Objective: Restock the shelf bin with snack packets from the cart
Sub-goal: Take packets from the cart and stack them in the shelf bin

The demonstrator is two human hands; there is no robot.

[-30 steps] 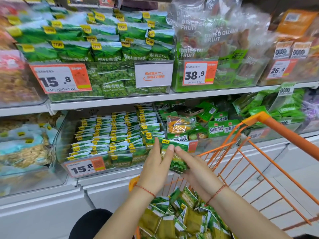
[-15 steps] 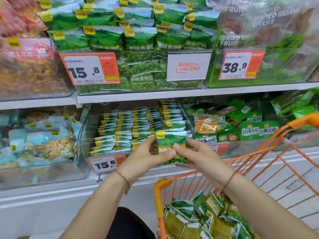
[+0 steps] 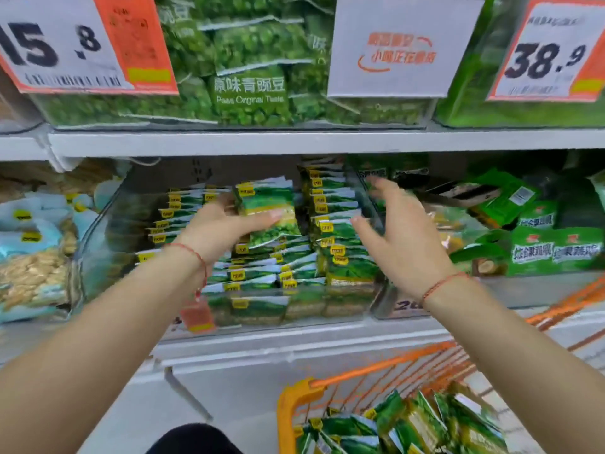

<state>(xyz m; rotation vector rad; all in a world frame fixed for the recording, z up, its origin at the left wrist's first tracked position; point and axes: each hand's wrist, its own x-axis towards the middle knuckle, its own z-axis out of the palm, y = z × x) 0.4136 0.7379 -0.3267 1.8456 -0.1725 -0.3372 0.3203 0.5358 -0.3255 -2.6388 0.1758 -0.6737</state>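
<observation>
Two hands over bin. Left hand gripping packet, held above stacked rows inside. Right hand spread, fingers loose, holding nothing, beside bin's right wall. More packets in cart below.

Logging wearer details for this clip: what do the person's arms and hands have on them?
Both forearms are bare, no sleeves and no gloves. The left hand and right hand each have a thin red string bracelet at the wrist. No rings or watch visible.
</observation>
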